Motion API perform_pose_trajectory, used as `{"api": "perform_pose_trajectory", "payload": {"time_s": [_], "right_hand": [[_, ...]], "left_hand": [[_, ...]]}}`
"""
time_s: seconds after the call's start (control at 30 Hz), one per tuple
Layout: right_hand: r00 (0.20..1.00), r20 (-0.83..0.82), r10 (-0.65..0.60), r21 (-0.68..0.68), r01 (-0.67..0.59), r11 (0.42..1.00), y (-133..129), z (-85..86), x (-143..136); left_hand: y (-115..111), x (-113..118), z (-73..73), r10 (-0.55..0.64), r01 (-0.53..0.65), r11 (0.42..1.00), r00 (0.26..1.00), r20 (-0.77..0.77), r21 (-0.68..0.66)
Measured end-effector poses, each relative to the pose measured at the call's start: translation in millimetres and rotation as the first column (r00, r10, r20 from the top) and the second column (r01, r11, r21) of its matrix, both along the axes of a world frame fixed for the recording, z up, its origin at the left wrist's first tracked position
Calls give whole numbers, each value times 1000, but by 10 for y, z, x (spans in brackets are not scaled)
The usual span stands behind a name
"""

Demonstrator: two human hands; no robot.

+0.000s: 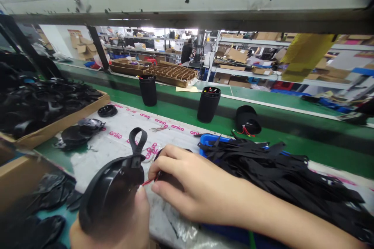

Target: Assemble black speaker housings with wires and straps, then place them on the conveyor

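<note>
My left hand [140,218] grips a glossy black round plastic housing [105,190], tilted on its side at the lower left. A black strap loop [138,140] stands up from the housing's far edge. Close beside it, my right hand [181,179] is closed in a pinch on thin red wires [148,182] that run to the housing. The left thumb lies near the wires' inner end, where something small and white shows. Under the right hand a dark object is mostly hidden.
A blue bin [209,139] heaped with black straps [271,167] stands at right. Beyond it are black cylinders [209,105] with wires, on the green belt [175,111]. Cardboard boxes [64,118] of black parts fill the left. A shelf beam [187,2] crosses above.
</note>
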State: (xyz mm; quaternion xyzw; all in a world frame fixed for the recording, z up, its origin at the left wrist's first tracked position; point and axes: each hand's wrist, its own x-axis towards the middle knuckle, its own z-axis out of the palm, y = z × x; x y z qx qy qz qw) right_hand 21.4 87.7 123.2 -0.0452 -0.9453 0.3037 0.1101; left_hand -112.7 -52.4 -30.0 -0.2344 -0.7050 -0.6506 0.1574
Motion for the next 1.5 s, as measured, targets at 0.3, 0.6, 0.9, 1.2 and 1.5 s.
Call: {"api": "perform_pose_trajectory", "payload": {"time_s": [0.3, 0.6, 0.9, 1.2, 1.5], "right_hand": [[995, -99, -16, 0, 16, 1000, 32, -141, -66], [993, -112, -34, 118, 47, 992, 8, -186, -81], [990, -132, -52, 135, 70, 988, -15, -202, -83], [988, -137, -68, 81, 80, 994, -11, -206, -55], [990, -118, -76, 81, 86, 993, -3, -176, -71]], "left_hand": [[-24, 13, 160, -37, 47, 994, 993, 109, -98], [321, 365, 125, 261, -250, 957, 963, -61, 147], [209, 407, -3, 86, -87, 996, 989, -121, -5], [105, 256, 95, -3, -18, 992, 986, -169, -125], [303, 664, 539, 97, -92, 978, 995, -17, 185]]}}
